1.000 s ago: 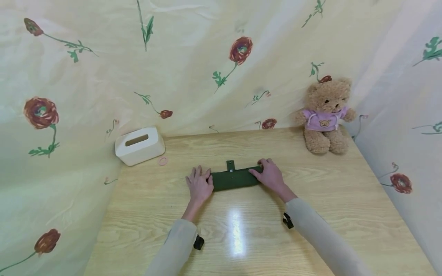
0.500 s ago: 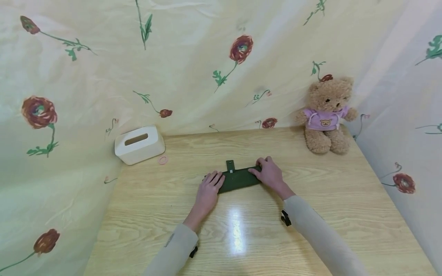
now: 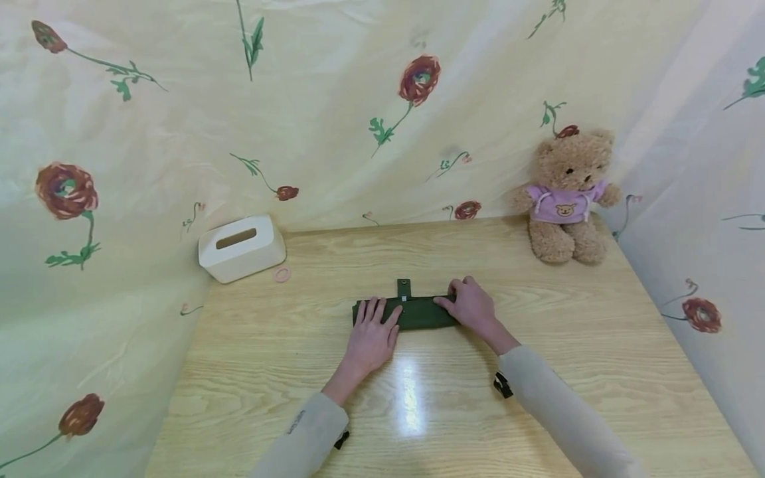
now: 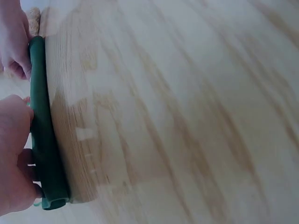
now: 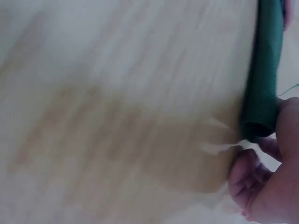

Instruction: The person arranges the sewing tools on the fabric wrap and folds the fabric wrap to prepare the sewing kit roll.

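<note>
A dark green fabric bundle (image 3: 424,313), folded into a long flat roll, lies across the middle of the wooden table. From its far edge sticks out a short strap (image 3: 404,287) with a metal snap. My left hand (image 3: 372,338) rests on the left half, fingers stretched over the top and thumb near the middle. At the right end, my right hand (image 3: 474,307) pinches the roll, thumb on top and fingers curled at the far edge. The right wrist view shows the roll's open end (image 5: 258,128) beside the right hand's fingers (image 5: 250,175).
A white tissue box (image 3: 242,249) stands at the back left, a pink ring (image 3: 282,274) just in front of it. A teddy bear (image 3: 564,199) in a purple top sits at the back right. Flower-print cloth (image 3: 335,119) hangs behind the wooden table (image 3: 257,372).
My left hand has shifted right from the roll's left end onto its top, laying its fingers over it. The right hand stays at the right end. The roll now lies straighter.
</note>
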The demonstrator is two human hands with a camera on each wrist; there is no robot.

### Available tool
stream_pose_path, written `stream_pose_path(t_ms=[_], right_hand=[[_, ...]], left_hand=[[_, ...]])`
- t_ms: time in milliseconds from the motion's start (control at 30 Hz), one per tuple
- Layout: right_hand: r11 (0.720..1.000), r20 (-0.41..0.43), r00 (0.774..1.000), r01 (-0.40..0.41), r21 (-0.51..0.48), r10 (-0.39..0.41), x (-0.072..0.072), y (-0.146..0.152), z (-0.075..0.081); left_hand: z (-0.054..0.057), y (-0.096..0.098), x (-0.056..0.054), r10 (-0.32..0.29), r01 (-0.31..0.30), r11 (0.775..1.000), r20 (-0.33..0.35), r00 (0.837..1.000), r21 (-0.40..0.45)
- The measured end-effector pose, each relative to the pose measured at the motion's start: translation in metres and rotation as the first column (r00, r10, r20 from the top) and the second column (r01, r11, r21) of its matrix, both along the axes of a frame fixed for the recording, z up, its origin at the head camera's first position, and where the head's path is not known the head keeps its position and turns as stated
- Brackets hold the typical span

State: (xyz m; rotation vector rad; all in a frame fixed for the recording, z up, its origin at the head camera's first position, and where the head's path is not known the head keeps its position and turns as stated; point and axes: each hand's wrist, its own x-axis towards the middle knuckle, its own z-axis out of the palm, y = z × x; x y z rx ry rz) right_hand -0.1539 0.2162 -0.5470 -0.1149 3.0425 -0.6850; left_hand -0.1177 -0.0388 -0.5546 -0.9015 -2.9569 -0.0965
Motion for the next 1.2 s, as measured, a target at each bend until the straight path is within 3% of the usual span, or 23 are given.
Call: stream_pose_path(t_ms=[100,267,367,467,600,733,800,1000,1200], right_hand=[[0.995,-0.062,0.993,-0.098,0.012,0.099,-0.008,-0.008,0.006],[0.96,-0.098,0.956,-0.279,-0.007,0.277,-0.033,-0.029,0.009],[0.951,-0.056,0.951,-0.307,-0.035,0.305,-0.044,-0.037,0.007],[0.942,-0.025,0.96,-0.279,-0.187,0.279,-0.048,-0.041,0.009],[0.865,-0.002,0.964,-0.241,-0.44,0.267,-0.042,-0.041,0.015],[0.812,-0.035,0.952,-0.279,-0.513,0.305,-0.029,-0.043,0.02],[0.808,-0.073,0.946,-0.309,-0.502,0.316,-0.021,-0.045,0.02],[0.829,-0.138,0.935,-0.353,-0.433,0.326,-0.005,-0.046,0.012],[0.814,-0.235,0.899,-0.436,-0.384,0.37,0.002,-0.049,0.007]], left_hand=[[-0.002,0.0,-0.002,0.0,0.0,1.0,0.002,1.0,0.007],[-0.001,0.001,-0.004,-0.002,0.002,1.0,-0.011,1.0,-0.006],[0.0,0.002,-0.004,-0.028,0.028,1.0,-0.016,0.999,-0.01],[0.0,0.004,-0.004,-0.058,0.057,0.998,-0.027,0.998,-0.011],[-0.001,0.004,-0.005,-0.058,0.057,0.998,-0.039,0.998,-0.024],[-0.003,0.001,-0.006,-0.044,0.042,0.999,-0.04,0.998,-0.034],[-0.004,0.0,-0.006,-0.041,0.039,0.999,-0.046,0.998,-0.032],[-0.003,-0.001,-0.007,-0.034,0.032,0.998,-0.055,0.998,-0.045],[-0.002,-0.003,-0.007,-0.024,0.023,1.0,-0.034,0.999,-0.014]])
